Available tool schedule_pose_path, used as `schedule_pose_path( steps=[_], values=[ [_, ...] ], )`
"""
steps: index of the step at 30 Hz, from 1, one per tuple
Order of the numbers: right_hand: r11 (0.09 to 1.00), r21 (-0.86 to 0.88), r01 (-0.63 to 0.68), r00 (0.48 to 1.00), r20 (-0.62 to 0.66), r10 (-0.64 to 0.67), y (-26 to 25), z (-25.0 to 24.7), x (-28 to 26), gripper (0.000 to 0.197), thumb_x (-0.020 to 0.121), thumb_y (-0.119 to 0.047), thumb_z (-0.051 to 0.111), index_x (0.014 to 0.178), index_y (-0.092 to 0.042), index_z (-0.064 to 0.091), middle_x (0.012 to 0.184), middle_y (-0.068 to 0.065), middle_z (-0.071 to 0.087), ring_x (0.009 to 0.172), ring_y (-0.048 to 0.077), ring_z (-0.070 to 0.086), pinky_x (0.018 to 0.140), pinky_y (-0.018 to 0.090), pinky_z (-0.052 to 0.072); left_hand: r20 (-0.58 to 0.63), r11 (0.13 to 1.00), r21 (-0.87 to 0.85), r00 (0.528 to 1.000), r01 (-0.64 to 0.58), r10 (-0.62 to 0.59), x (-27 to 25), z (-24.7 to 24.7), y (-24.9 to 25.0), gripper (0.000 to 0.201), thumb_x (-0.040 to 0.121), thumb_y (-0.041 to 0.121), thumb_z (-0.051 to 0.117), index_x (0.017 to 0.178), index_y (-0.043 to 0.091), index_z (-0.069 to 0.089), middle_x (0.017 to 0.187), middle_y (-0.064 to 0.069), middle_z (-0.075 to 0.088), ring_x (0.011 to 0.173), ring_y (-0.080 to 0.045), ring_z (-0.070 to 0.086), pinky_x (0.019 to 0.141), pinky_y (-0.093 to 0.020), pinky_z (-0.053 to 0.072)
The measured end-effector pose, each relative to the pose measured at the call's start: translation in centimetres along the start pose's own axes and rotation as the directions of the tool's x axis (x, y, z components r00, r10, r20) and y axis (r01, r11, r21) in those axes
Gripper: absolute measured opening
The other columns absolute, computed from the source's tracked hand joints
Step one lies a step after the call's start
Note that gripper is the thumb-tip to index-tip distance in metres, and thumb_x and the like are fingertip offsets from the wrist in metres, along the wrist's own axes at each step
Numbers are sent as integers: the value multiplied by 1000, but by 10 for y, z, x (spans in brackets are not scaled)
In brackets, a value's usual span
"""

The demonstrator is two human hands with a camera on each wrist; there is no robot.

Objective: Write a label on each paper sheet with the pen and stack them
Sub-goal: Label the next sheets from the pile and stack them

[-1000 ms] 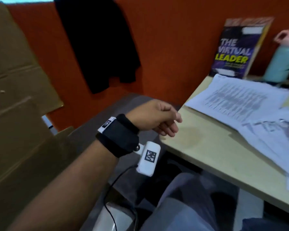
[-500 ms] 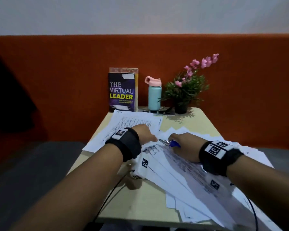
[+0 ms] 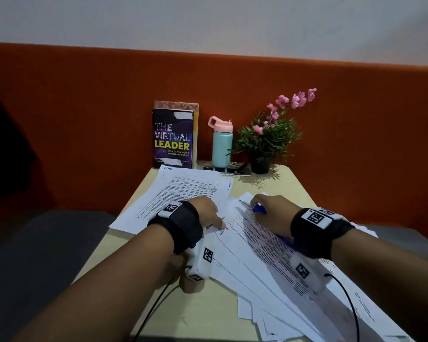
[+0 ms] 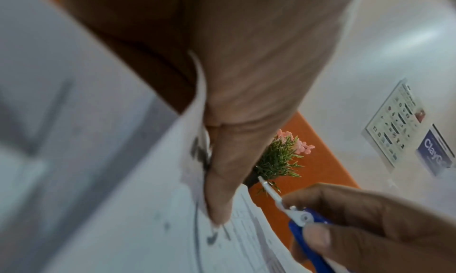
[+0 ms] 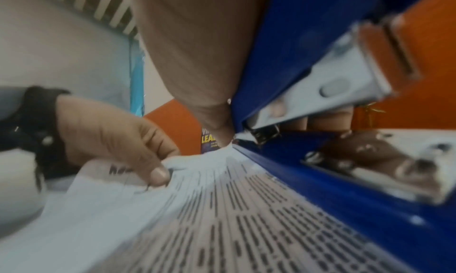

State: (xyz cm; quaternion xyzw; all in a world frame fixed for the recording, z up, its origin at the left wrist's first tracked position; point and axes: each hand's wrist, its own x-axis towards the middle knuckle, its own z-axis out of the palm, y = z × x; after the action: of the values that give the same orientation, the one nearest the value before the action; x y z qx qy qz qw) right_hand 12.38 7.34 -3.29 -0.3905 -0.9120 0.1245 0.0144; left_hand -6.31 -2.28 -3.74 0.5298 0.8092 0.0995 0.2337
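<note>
Both forearms reach forward over a small beige table [image 3: 203,314]. The left hand [image 3: 206,211] lies knuckles-up on the fanned paper sheets [image 3: 247,257], its thumb and fingertips [image 5: 158,175] pinching the corner of the top sheets, where dark handwriting shows. The right hand [image 3: 273,213] sits just to the right, curled around a blue stapler [image 4: 306,236] with a metal nose; its open mouth stands over the sheet edge in the right wrist view, blurred, so whether paper sits between the halves I cannot tell. No pen can be made out in any view.

The fanned sheets spread from the table's middle to its near right corner, overlapping. A separate printed stack [image 3: 183,193] lies far left of them. Along the far edge stand a book [image 3: 172,139] titled "The Virtual Leader", a teal bottle [image 3: 222,146] with a pink lid, and a potted plant [image 3: 269,139] with pink flowers. Behind runs an orange padded backrest [image 3: 84,114] under a pale wall [image 3: 208,23].
</note>
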Motion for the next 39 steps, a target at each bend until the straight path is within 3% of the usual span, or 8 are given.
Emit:
schedule_pose_path(
  steps=[2, 6, 12, 20, 24, 27, 31, 39],
  values=[
    [998, 48, -27, 997, -64, 30, 5, -8, 0, 30, 98, -33, 53, 126, -22, 53, 120, 8, 63, 93, 23, 56, 77, 29, 42, -45, 999, -23, 999, -27, 26, -1, -2, -4, 50, 85, 34, 74, 113, -5, 62, 88, -16, 60, 83, -25, 60, 64, -29, 46],
    [991, -25, -133, 990, -52, 132, 21, -26, 4, 40, 98, -33, 55, 133, -15, 46, 123, 9, 60, 97, 25, 55, 77, 31, 41, -139, 999, -1, 989, -46, 45, 4, -14, -14, 18, 86, 26, 73, 90, 11, 65, 88, -6, 59, 83, -22, 54, 66, -25, 38],
    [969, -156, -190, 977, 70, 202, 40, -24, -1, 23, 95, -31, 52, 110, -13, 50, 85, 0, 53, 67, 15, 46, 54, 26, 33, -250, 999, 36, 968, -19, 27, -2, -46, -36, 20, 87, 21, 70, 102, 8, 72, 105, -10, 71, 91, -24, 59, 72, -25, 42],
    [948, -286, -142, 975, 127, 184, 39, -3, -1, 20, 98, -36, 45, 98, -16, 42, 81, -3, 41, 65, 14, 40, 58, 28, 34, -294, 993, 118, 955, 1, 34, -11, -75, -51, 22, 92, 23, 65, 109, 8, 67, 103, -6, 65, 97, -24, 59, 69, -24, 36],
    [941, -312, -130, 974, 139, 180, 35, -4, -3, 22, 97, -38, 49, 97, -18, 42, 91, 1, 46, 83, 23, 47, 73, 31, 39, -293, 989, 142, 956, 38, 5, -9, -69, -53, 10, 91, 21, 66, 92, 12, 64, 99, -9, 68, 84, -21, 56, 60, -24, 35],
    [940, -313, -138, 975, 126, 186, 33, -7, -4, 22, 92, -40, 55, 89, -21, 45, 84, -3, 47, 85, 23, 49, 76, 31, 42, -297, 978, 185, 954, 99, -40, -5, -56, -54, 41, 86, 25, 67, 125, 14, 60, 125, -9, 64, 107, -25, 61, 80, -27, 48],
    [950, -281, -134, 989, 26, 147, 26, -11, -2, 51, 89, -42, 60, 135, -21, 47, 131, 6, 47, 117, 28, 50, 95, 41, 46, -394, 920, 391, 909, 36, 133, -4, -43, -31, 66, 84, 36, 71, 143, 26, 43, 142, -5, 47, 129, -28, 46, 104, -46, 41],
    [946, -315, -80, 994, 48, 100, 17, -2, -6, 51, 88, -37, 60, 136, -20, 50, 129, 8, 48, 121, 31, 41, 94, 39, 45, -19, 874, 418, 959, -249, 283, 21, -16, 31, 28, 88, 23, 72, 116, 22, 73, 119, -2, 70, 112, -23, 62, 95, -34, 52]
  ],
)
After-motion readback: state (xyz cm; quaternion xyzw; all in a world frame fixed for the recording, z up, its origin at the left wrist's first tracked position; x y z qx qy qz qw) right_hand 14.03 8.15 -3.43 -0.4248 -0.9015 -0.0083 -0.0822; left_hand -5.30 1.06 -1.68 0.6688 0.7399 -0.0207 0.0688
